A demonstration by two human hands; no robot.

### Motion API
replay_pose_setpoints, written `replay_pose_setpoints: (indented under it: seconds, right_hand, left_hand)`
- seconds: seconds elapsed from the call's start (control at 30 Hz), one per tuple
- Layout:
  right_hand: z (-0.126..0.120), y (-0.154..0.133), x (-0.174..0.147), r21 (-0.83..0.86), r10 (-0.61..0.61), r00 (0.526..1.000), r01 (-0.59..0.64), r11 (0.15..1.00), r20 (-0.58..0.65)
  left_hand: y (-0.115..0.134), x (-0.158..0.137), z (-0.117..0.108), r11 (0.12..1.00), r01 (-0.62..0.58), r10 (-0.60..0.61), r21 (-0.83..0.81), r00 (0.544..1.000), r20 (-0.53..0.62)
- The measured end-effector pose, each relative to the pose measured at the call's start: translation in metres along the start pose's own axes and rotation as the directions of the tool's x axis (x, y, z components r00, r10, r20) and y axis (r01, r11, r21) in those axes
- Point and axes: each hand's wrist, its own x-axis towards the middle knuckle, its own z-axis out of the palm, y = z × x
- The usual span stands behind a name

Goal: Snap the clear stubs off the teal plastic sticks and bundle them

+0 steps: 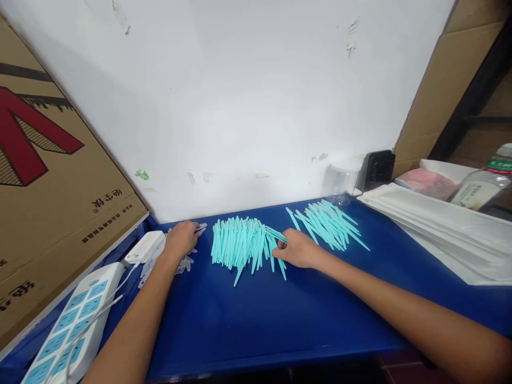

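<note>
A dense row of turquoise eyebrow razors (236, 244) lies on the blue table, handles mostly toward me. At its right end my right hand (298, 248) is closed on one or more razors, thumb and fingers pinching the turquoise handle; the exact number is hidden. Farther right is a second, looser pile of the same razors (330, 224). My left hand (182, 238) is over a heap of small clear plastic covers (184, 264). Its fingertips are closed around a clear cover (200, 228), partly hidden by the fingers.
On the left are a white power strip (82, 320), a white charger (144, 246) with cables, and a large cardboard box (52, 176). A clear plastic cup (344, 181) stands by the wall. White bags (436, 229) and a bottle (484, 184) are at right.
</note>
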Motion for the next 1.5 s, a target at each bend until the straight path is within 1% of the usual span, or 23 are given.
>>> replay_pose_setpoints:
  seconds: [0.1, 0.4, 0.67, 0.83, 1.07, 1.2, 1.3, 1.37, 1.4, 1.43, 1.5]
  right_hand:
    - [-0.007, 0.000, -0.003, 0.010, 0.018, 1.000, -0.018, 1.000, 0.022]
    - [-0.027, 0.007, -0.008, 0.031, 0.045, 0.998, -0.046, 0.998, 0.034]
    - [-0.037, 0.016, -0.006, 0.115, 0.045, 0.999, -0.045, 0.992, 0.000]
    - [-0.047, 0.020, -0.002, 0.143, 0.006, 0.999, 0.000, 0.990, -0.042]
    - [-0.060, 0.019, -0.001, 0.142, -0.055, 0.974, 0.087, 0.986, -0.218]
    - [-0.060, 0.012, -0.006, 0.226, -0.108, 0.971, 0.157, 0.961, -0.215]
    - [-0.057, 0.009, -0.008, 0.255, -0.120, 0.977, 0.162, 0.953, -0.174]
    - [-0.054, 0.009, -0.009, 0.259, -0.089, 0.984, 0.127, 0.958, -0.154]
    - [-0.053, 0.010, -0.009, 0.263, -0.061, 0.987, 0.099, 0.960, -0.150]
    - [-0.052, 0.010, -0.009, 0.271, -0.029, 0.988, 0.069, 0.960, -0.149]
    - [-0.050, 0.011, -0.010, 0.289, 0.042, 0.988, 0.003, 0.957, -0.148]
  left_hand:
    - [0.000, 0.001, 0.002, 1.000, -0.011, 0.010, -0.003, 1.000, -0.005]
    - [0.002, 0.004, 0.003, 0.998, -0.048, 0.047, -0.035, 0.999, -0.019]
    - [-0.003, 0.008, 0.005, 0.993, -0.068, 0.067, -0.095, 0.998, -0.012]
    - [-0.005, 0.009, 0.007, 0.987, -0.084, 0.084, -0.139, 0.996, -0.002]
    - [-0.007, 0.009, 0.010, 0.976, -0.100, 0.099, -0.195, 0.995, -0.017]
    - [-0.008, 0.009, 0.009, 0.960, -0.113, 0.109, -0.257, 0.994, -0.033]
    - [-0.006, 0.008, 0.003, 0.946, -0.111, 0.107, -0.304, 0.994, -0.029]
    - [-0.002, 0.007, -0.004, 0.924, -0.127, 0.120, -0.360, 0.992, -0.042]
    - [0.001, 0.006, -0.008, 0.897, -0.144, 0.129, -0.417, 0.990, -0.065]
    - [0.006, 0.004, -0.012, 0.855, -0.168, 0.137, -0.490, 0.986, -0.098]
    - [0.017, 0.001, -0.019, 0.722, -0.224, 0.134, -0.655, 0.974, -0.185]
